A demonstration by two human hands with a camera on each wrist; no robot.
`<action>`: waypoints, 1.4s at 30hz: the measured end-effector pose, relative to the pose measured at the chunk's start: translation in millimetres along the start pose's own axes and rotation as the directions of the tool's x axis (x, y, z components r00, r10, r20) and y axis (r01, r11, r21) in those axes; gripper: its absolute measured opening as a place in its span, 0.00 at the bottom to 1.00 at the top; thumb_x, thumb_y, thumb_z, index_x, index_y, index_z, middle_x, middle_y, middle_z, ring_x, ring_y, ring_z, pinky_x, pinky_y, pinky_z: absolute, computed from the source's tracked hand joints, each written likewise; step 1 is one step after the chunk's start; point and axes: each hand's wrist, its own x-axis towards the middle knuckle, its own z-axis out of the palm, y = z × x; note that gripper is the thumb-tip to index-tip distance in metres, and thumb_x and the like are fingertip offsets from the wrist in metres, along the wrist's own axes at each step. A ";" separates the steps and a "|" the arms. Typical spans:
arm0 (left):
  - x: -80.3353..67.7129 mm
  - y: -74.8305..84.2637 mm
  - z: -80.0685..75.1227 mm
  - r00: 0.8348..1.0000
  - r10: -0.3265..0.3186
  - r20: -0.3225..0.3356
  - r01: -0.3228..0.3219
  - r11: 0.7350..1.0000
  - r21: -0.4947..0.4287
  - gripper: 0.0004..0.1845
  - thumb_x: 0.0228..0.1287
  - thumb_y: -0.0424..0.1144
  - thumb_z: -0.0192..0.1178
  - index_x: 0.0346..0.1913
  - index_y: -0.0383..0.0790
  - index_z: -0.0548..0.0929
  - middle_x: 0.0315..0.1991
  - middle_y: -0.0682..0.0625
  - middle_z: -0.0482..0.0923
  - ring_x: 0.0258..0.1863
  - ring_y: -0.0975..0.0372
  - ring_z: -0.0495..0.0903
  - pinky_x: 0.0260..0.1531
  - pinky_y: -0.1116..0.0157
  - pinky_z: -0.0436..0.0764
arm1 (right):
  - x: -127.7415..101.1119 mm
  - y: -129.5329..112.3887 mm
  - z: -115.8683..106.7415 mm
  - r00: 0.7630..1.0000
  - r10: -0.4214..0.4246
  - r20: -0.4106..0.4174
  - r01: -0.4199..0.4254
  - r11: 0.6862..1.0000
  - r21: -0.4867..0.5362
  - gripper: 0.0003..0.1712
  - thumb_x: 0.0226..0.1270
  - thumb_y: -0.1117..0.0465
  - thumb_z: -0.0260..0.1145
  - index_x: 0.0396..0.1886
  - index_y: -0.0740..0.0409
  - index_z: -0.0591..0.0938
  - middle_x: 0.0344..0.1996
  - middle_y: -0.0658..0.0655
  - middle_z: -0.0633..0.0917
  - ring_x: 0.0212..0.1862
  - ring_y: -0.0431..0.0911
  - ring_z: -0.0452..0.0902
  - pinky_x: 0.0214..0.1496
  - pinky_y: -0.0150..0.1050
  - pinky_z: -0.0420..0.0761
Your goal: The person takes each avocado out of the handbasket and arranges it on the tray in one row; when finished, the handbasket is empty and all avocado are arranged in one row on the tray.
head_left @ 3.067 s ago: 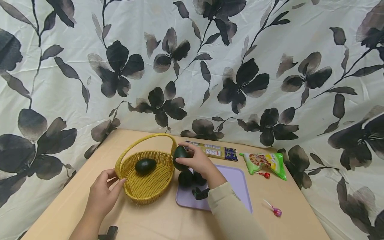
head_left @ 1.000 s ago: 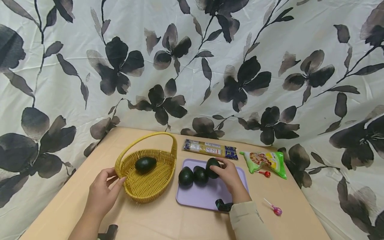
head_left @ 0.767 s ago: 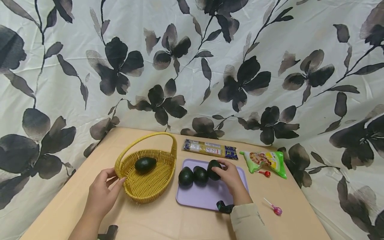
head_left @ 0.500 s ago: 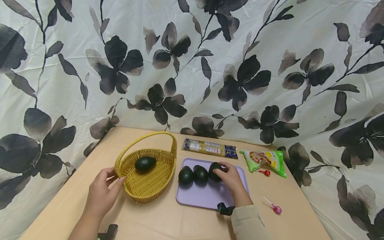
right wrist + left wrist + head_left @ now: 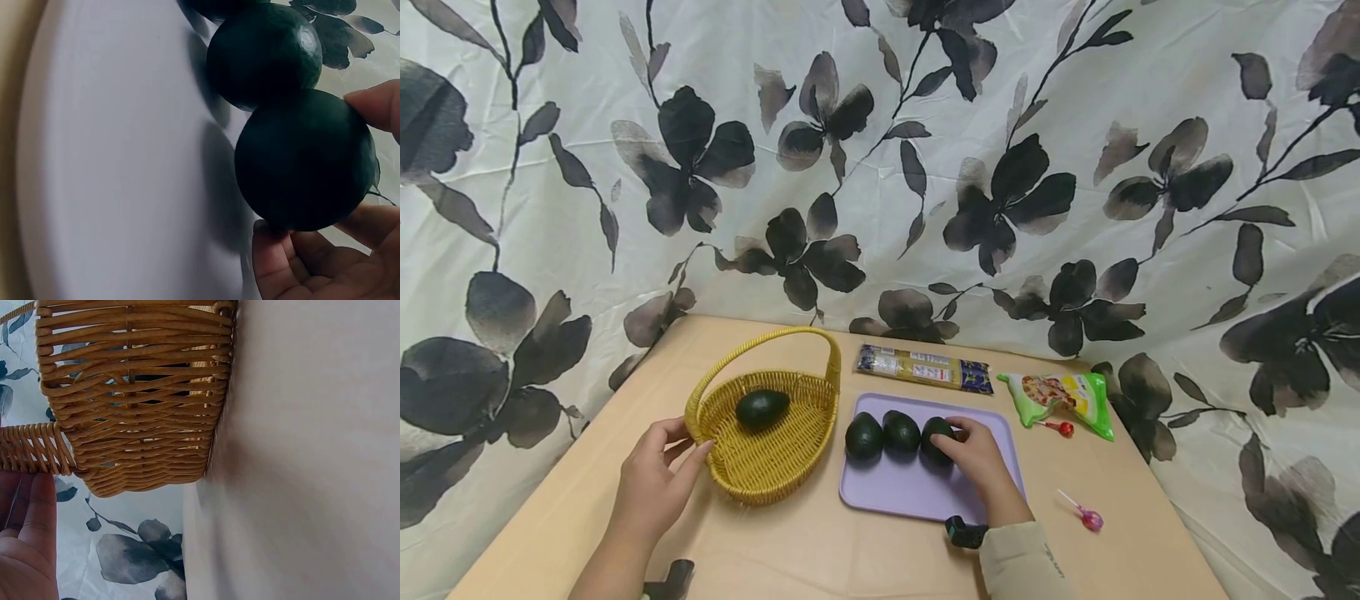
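I log the desk (image 5: 820, 550) first, then the yellow basket (image 5: 775, 467), one avocado (image 5: 763, 408) inside. My left hand (image 5: 655, 492) rests against its rim, fingers (image 5: 39, 506) relaxed, barely curled. On the purple tray (image 5: 910, 492) three avocados sit in a row. My right hand (image 5: 977, 458) grips the rightmost avocado (image 5: 934, 435). Only the right wrist view shows its fingers (image 5: 375, 106) curled around it, touching its neighbour (image 5: 262, 53).

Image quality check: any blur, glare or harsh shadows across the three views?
Head view: sharp, even light, no glare, wide-angle bend at the edges. Left wrist view: basket weave crisp, table surface soft and featureless. Right wrist view: avocado held by the right hand fairly sharp, soft shadows on the tray, faint highlight on the neighbouring avocado.
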 end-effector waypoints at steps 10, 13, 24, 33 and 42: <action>-0.7 -3.9 3.0 1.000 -0.015 0.011 0.014 0.999 0.031 0.22 0.65 0.31 0.70 0.58 0.32 0.74 0.53 0.43 0.78 0.55 0.47 0.82 0.55 0.89 0.75 | -1.3 5.6 -3.7 0.997 -0.055 0.045 0.057 0.997 -0.042 0.37 0.58 0.52 0.80 0.65 0.62 0.80 0.47 0.62 0.87 0.50 0.52 0.82 0.54 0.48 0.86; -0.6 -4.0 2.9 1.000 -0.010 0.010 0.010 1.000 0.027 0.22 0.65 0.31 0.70 0.58 0.31 0.74 0.53 0.43 0.78 0.55 0.47 0.82 0.55 0.89 0.76 | -3.0 7.2 -5.0 0.997 -0.052 0.049 0.054 0.998 -0.044 0.39 0.59 0.48 0.79 0.67 0.60 0.78 0.51 0.63 0.87 0.54 0.53 0.81 0.56 0.49 0.86; -0.5 -3.0 1.3 1.000 -0.012 0.001 0.012 1.000 0.026 0.22 0.64 0.29 0.71 0.57 0.31 0.75 0.53 0.44 0.78 0.54 0.48 0.83 0.55 0.88 0.77 | -9.3 3.6 -10.4 0.997 -0.041 0.068 0.038 0.998 0.040 0.31 0.66 0.52 0.74 0.65 0.59 0.80 0.53 0.64 0.86 0.55 0.53 0.82 0.52 0.45 0.89; -1.3 -4.1 2.0 1.000 -0.016 0.010 0.016 1.000 0.021 0.21 0.65 0.30 0.70 0.57 0.33 0.75 0.53 0.45 0.78 0.54 0.49 0.82 0.55 0.88 0.77 | -8.8 4.7 -8.4 0.997 -0.038 0.063 0.035 0.999 0.042 0.33 0.65 0.54 0.75 0.66 0.61 0.79 0.52 0.64 0.86 0.56 0.54 0.81 0.54 0.47 0.88; -0.8 -4.4 2.4 1.000 0.001 -0.005 -0.001 1.000 0.009 0.22 0.63 0.29 0.71 0.57 0.33 0.76 0.52 0.45 0.79 0.53 0.55 0.83 0.54 0.89 0.76 | -10.0 -2.3 -15.5 0.996 -0.094 0.008 0.094 0.995 0.040 0.28 0.71 0.55 0.70 0.66 0.62 0.78 0.51 0.63 0.87 0.55 0.53 0.82 0.56 0.44 0.88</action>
